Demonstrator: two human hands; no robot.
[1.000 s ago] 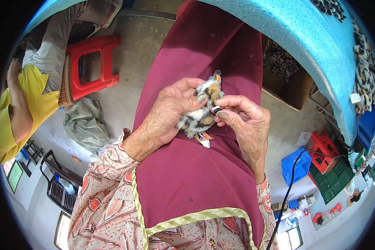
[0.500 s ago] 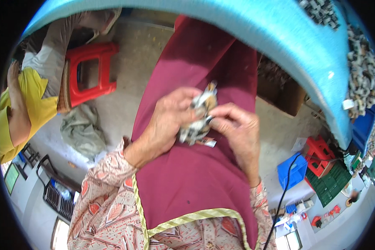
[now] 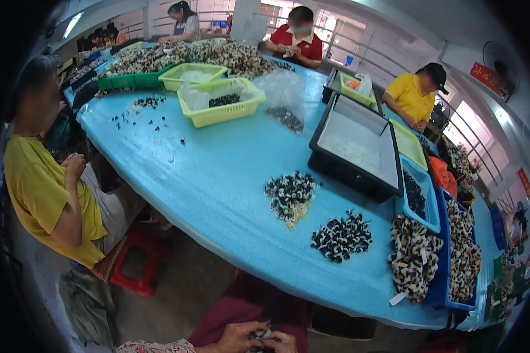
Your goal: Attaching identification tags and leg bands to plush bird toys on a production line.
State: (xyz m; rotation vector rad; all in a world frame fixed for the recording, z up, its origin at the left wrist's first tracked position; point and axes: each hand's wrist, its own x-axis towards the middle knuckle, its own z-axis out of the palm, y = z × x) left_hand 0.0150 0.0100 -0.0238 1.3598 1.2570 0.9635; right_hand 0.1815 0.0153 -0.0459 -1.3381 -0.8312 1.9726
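At the lower edge, over a maroon apron (image 3: 241,306), my left hand (image 3: 239,337) is closed around a small mottled fuzzy plush piece (image 3: 262,333) in white and dark grey. My right hand (image 3: 281,342) meets it from the other side, its bent fingers closed against the piece. Most of the plush is covered by my fingers, and the picture cuts off the lower part of both hands. On the blue-covered table (image 3: 218,182) beyond them lie a pile of small black-and-white parts (image 3: 341,236) and another pile with pale rings (image 3: 290,197).
Mottled plush pieces are heaped at the right table edge (image 3: 415,259) and in a blue crate (image 3: 474,300). A black tray (image 3: 359,175) and yellow-green baskets (image 3: 221,115) stand farther back. At left sits a person in yellow (image 3: 47,194), beside a red stool (image 3: 138,282). Other people sit around the table.
The view has swung up from my lap to the whole table, so my hands now sit at the bottom edge. They stay together on the plush piece.
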